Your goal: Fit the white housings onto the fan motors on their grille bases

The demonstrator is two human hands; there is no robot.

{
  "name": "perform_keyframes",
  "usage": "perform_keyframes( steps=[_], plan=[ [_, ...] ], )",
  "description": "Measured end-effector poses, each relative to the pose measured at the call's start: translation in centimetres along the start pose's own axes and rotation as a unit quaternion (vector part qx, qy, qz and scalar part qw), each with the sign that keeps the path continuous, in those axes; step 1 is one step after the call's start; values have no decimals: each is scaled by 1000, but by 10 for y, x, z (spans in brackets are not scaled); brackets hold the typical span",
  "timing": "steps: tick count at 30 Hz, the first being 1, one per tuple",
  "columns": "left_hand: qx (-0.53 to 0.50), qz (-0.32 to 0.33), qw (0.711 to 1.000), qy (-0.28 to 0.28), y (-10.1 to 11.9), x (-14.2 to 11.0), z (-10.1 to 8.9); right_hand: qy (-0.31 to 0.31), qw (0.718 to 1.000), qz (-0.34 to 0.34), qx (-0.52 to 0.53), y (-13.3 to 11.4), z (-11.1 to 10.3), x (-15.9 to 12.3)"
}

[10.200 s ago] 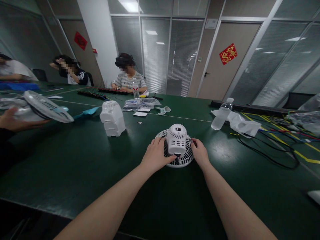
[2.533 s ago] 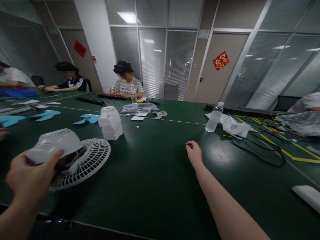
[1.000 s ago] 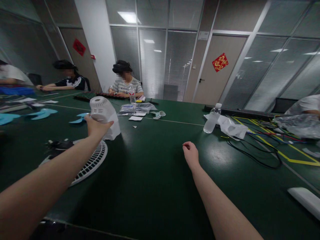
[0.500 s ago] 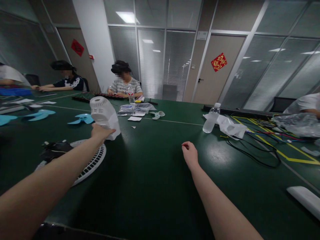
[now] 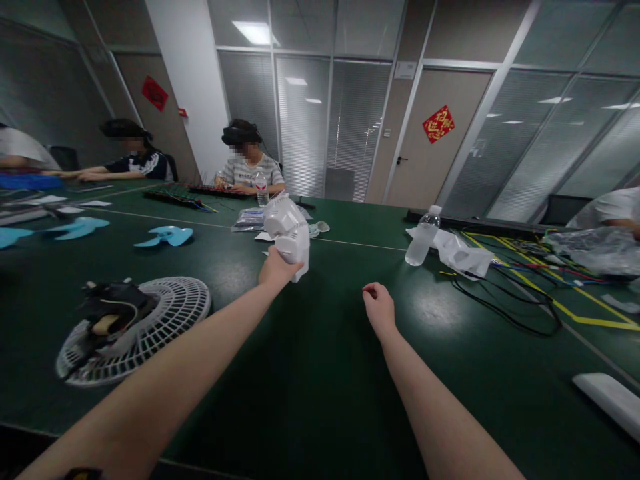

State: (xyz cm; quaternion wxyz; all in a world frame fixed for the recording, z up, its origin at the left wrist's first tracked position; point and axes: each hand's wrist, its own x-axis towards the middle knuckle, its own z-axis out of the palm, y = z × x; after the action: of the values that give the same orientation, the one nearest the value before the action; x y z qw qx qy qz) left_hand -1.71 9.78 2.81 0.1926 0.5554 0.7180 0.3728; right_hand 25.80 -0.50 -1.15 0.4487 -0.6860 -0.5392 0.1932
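My left hand (image 5: pixel 277 269) grips the bottom of a stack of white vented fan motor covers (image 5: pixel 287 233) and holds it tilted above the green table (image 5: pixel 310 373), near the middle. My right hand (image 5: pixel 379 308) rests on the table to the right of it, fingers curled in a loose fist with nothing visible in them. At the left lies a white fan grille (image 5: pixel 165 313) with a bare black motor (image 5: pixel 113 310) on top of it.
Light blue fan blades (image 5: pixel 165 235) lie at the left rear. A water bottle (image 5: pixel 420 239), white plastic wrapping (image 5: pixel 457 253) and loose cables (image 5: pixel 520 300) are at the right. Plastic bags (image 5: pixel 250 219) lie behind the covers. Several people sit at the far and left sides.
My left hand has carried the stack of covers from beside the grille rightward to the table's middle and tilted it. The motor on the grille is fully in view. My right hand has stayed put.
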Motion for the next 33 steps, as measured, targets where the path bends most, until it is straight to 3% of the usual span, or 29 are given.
perform_keyframes(
  steps=[6, 13, 24, 33],
  plan=[
    [-7, 58, 997, -43, 37, -31, 43, 10, 1000, -19, -6, 1, 2, 1],
    [-36, 111, 990, -83, 46, -58, 79, 22, 999, -29, -8, 6, 5, 5],
    [-91, 130, 982, -106, 37, -46, 82, 21, 1000, -13, -14, 0, 2, 1],
    [-103, 140, 977, -124, 42, -47, 90, 22, 999, -24, -13, 3, 4, 2]
  ],
)
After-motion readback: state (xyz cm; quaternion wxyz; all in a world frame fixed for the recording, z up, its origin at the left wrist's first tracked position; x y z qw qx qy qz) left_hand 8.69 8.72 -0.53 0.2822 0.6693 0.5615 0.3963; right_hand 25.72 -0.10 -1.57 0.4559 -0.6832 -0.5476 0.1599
